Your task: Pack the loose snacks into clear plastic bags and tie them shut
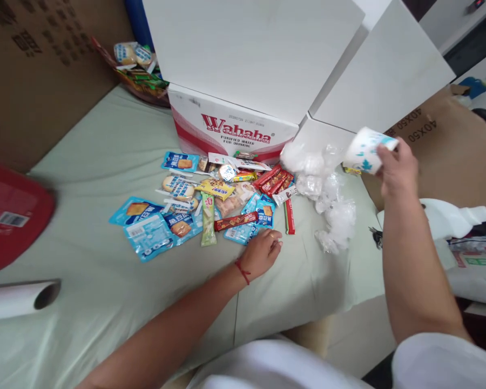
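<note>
My right hand [399,165] is closed round a white paper cup [362,151] with teal leaf prints, held tilted above the right side of the table. Below and left of the cup lies a bunch of clear crumpled plastic wrappers [338,213]. My left hand [262,253], with a red cord at the wrist, rests on the cloth with its fingers curled in; what they hold, if anything, is hidden. Just beyond it are a blue snack packet [241,233] and a red snack bar [237,221]. A green-wrapped bar [208,219] and a yellow packet [215,188] lie farther left.
A white Wahaha water carton [230,127] stands behind the snacks. At the left are a red plastic object [12,216] and a white roll [16,299]. A snack-filled bag [146,84] sits at the back left. A white bottle [445,219] lies at the right.
</note>
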{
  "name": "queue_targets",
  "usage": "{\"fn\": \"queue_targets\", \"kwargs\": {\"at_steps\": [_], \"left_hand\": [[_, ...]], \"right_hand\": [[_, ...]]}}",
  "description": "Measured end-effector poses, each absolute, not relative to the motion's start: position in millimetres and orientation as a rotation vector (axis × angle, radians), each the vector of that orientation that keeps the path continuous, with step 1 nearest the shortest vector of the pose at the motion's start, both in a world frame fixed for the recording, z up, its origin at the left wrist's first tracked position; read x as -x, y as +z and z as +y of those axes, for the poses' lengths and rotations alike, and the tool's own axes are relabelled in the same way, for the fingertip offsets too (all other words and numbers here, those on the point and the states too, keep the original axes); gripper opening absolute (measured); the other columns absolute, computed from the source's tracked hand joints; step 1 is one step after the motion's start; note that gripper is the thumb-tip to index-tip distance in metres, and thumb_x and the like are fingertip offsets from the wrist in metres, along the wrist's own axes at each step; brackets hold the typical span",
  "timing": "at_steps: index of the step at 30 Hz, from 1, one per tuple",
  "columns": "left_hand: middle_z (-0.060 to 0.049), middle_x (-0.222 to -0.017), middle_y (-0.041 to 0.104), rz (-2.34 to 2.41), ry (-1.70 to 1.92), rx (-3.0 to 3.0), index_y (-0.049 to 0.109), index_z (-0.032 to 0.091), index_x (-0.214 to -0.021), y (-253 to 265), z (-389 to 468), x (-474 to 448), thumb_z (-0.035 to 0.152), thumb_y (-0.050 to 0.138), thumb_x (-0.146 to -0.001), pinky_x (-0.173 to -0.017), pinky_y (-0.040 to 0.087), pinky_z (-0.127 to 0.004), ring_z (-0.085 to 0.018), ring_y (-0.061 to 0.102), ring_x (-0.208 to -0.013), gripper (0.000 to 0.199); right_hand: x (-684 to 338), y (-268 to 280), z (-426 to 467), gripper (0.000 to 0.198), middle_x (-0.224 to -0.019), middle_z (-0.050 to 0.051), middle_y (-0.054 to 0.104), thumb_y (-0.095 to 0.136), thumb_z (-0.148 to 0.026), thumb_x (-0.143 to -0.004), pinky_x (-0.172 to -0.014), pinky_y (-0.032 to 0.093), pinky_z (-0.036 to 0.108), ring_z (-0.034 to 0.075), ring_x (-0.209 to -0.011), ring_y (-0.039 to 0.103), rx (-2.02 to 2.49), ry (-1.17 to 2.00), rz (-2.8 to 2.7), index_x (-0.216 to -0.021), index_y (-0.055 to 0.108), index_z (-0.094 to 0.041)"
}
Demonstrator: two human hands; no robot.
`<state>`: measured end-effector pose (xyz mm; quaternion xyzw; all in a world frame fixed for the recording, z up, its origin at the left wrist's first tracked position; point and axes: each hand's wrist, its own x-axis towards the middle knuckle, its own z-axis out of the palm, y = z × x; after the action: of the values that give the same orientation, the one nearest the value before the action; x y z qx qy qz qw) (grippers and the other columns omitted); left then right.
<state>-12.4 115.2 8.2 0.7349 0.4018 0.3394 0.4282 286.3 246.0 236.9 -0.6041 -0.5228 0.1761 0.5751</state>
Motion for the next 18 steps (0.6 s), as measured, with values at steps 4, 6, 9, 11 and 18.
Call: {"fn": "queue_targets", "kwargs": {"at_steps": [4,6,9,11,18], "left_hand": [[-0.009,-0.107,0.068,0.977,0.928,-1.588,0.052,0.016,-0.131,7,115,13,0.043,0.055,-0.099,-0.079,0.053,-0.036,-0.018,0.064,-0.080,0.042],[-0.008,-0.108,0.066,0.922,0.978,-1.480,0.047,0.018,-0.134,7,115,14,0.051,0.052,-0.100,-0.077,0.052,-0.034,-0.016,0.062,-0.077,0.048],[-0.007,-0.108,0.063,0.800,1.028,-1.353,0.042,0.019,-0.141,8,113,16,0.060,0.046,-0.100,-0.071,0.050,-0.030,-0.014,0.059,-0.073,0.058],[-0.006,-0.105,0.064,0.786,0.987,-1.338,0.044,0.018,-0.141,10,112,17,0.060,0.051,-0.097,-0.067,0.049,-0.029,-0.015,0.059,-0.073,0.061],[-0.005,-0.086,0.068,1.034,0.798,-1.578,0.062,0.018,-0.095,14,116,19,0.038,0.047,-0.096,-0.079,0.048,-0.036,-0.022,0.062,-0.081,0.025]], "right_hand": [[-262,184,165,0.064,-0.139,0.008,0.067,0.059,-0.077,-0.083,-0.079,0.062,0.054,0.035,-0.126,0.064,1.176,0.998,-0.814,-0.129,0.067,-0.032],[-240,145,125,0.058,-0.133,0.003,0.072,0.065,-0.072,-0.083,-0.085,0.062,0.055,0.033,-0.126,0.064,1.201,1.229,-0.675,-0.128,0.067,-0.035],[-203,89,88,0.056,-0.117,0.003,0.079,0.073,-0.074,-0.078,-0.096,0.060,0.052,0.032,-0.123,0.068,1.251,1.335,-0.495,-0.113,0.074,-0.031],[-184,65,77,0.062,-0.112,0.006,0.080,0.073,-0.079,-0.075,-0.102,0.057,0.053,0.034,-0.124,0.068,1.266,1.416,-0.467,-0.108,0.076,-0.027],[-191,111,42,0.046,-0.150,0.007,0.061,0.075,-0.049,-0.089,-0.111,0.049,0.050,0.030,-0.124,0.064,1.630,0.731,-1.289,-0.131,0.072,-0.031]]}}
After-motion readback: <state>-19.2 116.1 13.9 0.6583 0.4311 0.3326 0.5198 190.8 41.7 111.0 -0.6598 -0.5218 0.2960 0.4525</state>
